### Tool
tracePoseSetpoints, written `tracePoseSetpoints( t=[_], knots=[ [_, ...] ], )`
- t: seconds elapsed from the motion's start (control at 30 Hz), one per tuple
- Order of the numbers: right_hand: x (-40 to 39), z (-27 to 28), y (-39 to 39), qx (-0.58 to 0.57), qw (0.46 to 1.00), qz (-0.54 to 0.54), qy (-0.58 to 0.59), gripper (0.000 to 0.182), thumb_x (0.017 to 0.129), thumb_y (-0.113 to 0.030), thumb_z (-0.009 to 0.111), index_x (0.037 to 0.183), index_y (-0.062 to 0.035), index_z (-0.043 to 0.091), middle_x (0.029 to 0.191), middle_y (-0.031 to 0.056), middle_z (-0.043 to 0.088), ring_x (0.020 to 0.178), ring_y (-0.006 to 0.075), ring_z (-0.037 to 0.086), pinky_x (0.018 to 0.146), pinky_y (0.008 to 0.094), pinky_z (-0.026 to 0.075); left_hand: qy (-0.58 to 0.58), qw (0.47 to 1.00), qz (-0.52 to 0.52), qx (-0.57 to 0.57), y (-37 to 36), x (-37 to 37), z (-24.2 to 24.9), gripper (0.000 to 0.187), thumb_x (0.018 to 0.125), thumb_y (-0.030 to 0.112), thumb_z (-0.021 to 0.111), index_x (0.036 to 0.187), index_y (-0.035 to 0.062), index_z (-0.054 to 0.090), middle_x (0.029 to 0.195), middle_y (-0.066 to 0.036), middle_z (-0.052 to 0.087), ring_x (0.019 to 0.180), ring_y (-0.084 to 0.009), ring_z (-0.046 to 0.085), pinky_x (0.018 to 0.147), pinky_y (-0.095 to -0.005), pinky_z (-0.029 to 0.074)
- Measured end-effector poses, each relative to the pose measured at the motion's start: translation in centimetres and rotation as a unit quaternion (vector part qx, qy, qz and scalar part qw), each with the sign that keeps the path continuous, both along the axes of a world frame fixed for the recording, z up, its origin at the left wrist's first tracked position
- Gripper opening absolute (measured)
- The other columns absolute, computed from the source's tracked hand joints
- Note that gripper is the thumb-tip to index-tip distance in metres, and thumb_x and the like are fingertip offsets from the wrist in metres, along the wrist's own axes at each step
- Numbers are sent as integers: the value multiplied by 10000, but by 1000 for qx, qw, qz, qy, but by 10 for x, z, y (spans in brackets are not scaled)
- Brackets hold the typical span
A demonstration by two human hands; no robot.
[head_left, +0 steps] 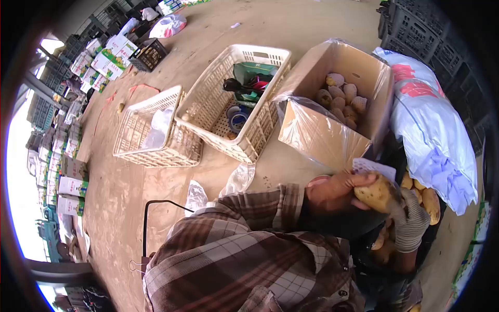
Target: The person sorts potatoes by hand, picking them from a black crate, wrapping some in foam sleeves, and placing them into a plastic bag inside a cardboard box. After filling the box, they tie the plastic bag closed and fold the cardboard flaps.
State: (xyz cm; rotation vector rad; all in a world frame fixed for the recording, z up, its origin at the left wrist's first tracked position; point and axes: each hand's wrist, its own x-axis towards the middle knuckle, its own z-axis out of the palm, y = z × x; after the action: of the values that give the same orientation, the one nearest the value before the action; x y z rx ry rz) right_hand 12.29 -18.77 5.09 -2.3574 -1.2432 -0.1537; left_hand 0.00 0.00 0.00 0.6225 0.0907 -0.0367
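Observation:
My left hand [335, 190], bare and coming out of a plaid sleeve, grips a large yellowish potato [377, 193]. My right hand [411, 224] wears a grey knit glove and wraps the same potato from the other side. Both hands are held over a dark crate [374, 265] with more potatoes [429, 200] in it. Just beyond the hands stands a cardboard box [317, 135] lined with clear plastic, with several potatoes [343, 99] lying at its bottom. A small white card [371, 167] shows behind my left hand.
A white plastic basket [208, 104] holding tape rolls and tools sits left of the box, with a second white basket [138, 138] beside it. A big white sack [431, 130] lies on the right. Printed cartons [106, 60] and dark crates [416, 26] line the dirt floor's edges.

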Motion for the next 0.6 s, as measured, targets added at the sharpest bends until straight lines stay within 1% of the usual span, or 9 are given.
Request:
tracePoseSetpoints(
  t=[0.07,0.1,0.17,0.23,0.3,0.4,0.43,0.53,0.6],
  knots=[
    [47,-6,-25,21,998,25,-60,213,777,-141,663,956,-29,636,1034,135,593,910,255,579,770,312,456,19,998,66,4,11,5,-11,547,818,467,599,1223,127,454,1148,-51,560,1051,-209,545,739,-367,515],
    [37,-72,8,77,997,22,0,213,777,-141,663,956,-29,636,1034,135,593,910,255,579,770,312,456,57,991,107,64,79,-44,-18,567,811,496,592,1212,116,466,1124,-43,568,1027,-187,558,724,-314,511],
    [90,-80,-22,41,952,93,-288,230,791,-186,656,955,-26,634,784,108,632,733,219,597,706,323,471,72,966,228,96,109,-56,-22,568,844,497,540,1239,99,448,1142,-74,562,1012,-203,573,651,-253,528],
    [93,-73,-42,5,992,-101,79,231,791,-166,631,959,-8,621,807,106,634,765,261,606,735,346,475,13,953,299,54,152,-77,-35,545,884,482,467,1274,102,425,1218,-113,526,1064,-260,556,708,-279,562],
    [127,-119,-88,-177,952,-186,167,280,792,-226,599,965,-6,613,869,134,645,835,317,610,761,366,475,-3,942,336,15,196,-103,-40,589,880,475,469,1293,63,391,1249,-162,485,1053,-362,542,747,-326,569],
    [140,-176,-145,-363,897,-196,162,379,771,-337,578,982,-26,616,937,180,634,896,346,594,784,371,471,-1,921,389,-10,255,-145,-69,544,883,422,478,1284,62,410,1279,-193,449,1119,-387,487,786,-377,560],
    [135,-190,-157,-407,893,-153,119,290,796,-275,527,925,-37,630,894,176,635,854,330,611,745,365,478,22,903,429,17,255,-155,-61,479,906,387,452,1237,40,446,1174,-194,537,1020,-360,568,718,-342,578],
    [135,-243,-194,-453,883,-78,93,252,813,-214,465,873,-48,645,866,170,636,837,319,620,721,367,486,114,802,574,122,289,-200,-68,451,892,325,520,1190,-10,469,1156,-185,535,1042,-337,549,839,-400,529],
    [116,-218,-175,-463,870,-104,134,258,786,-230,474,871,-60,650,892,156,638,877,325,604,748,387,480,130,753,621,177,316,-231,-69,412,897,309,515,1171,3,485,1170,-179,514,1064,-310,528,866,-428,511]
  ],
)
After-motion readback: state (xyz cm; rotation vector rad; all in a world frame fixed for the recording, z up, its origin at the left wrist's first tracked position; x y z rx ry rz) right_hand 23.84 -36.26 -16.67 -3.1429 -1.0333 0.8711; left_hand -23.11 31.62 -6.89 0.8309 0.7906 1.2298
